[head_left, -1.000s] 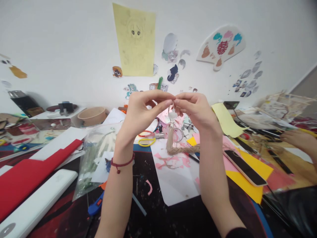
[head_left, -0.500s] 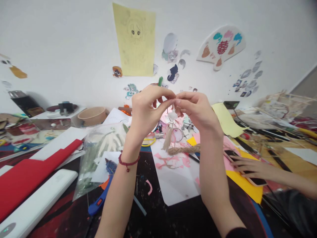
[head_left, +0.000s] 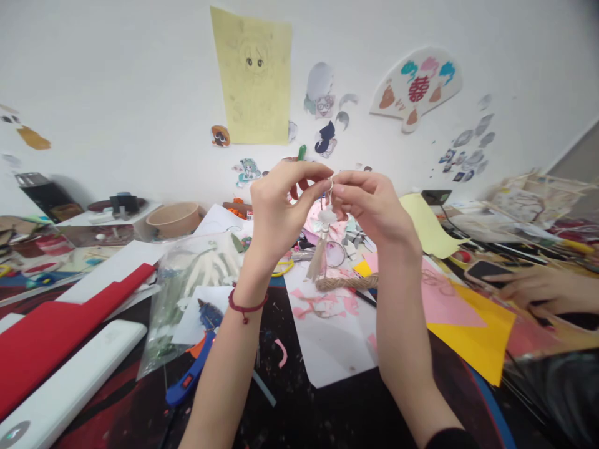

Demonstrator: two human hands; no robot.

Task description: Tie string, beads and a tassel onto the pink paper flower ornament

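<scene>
My left hand (head_left: 285, 193) is closed in a pinch on a thin pale cord (head_left: 331, 186), raised in front of me. From the other side, my right hand (head_left: 377, 202) pinches the same cord, its fingertips almost meeting the left ones. Below the fingers hangs a pale beige tassel (head_left: 319, 255) with a white flower-like piece (head_left: 327, 216) at its top. The lower fingers of both hands are partly hidden. Beneath them lies a white sheet (head_left: 327, 352) with pink scraps, and a bundle of twine (head_left: 346, 282) rests across its upper part.
A blue glue gun (head_left: 191, 374) lies by my left forearm, near a plastic bag (head_left: 161, 312) of pale pieces. Red card (head_left: 70, 330) and a long white case (head_left: 79, 380) are at left. At right, another person's hand (head_left: 547, 290) holds a phone (head_left: 486, 272) over yellow paper (head_left: 482, 337).
A small loop of cord now shows between my fingertips, which are slightly farther apart. The other person's hand has moved right and lifted the phone off the papers.
</scene>
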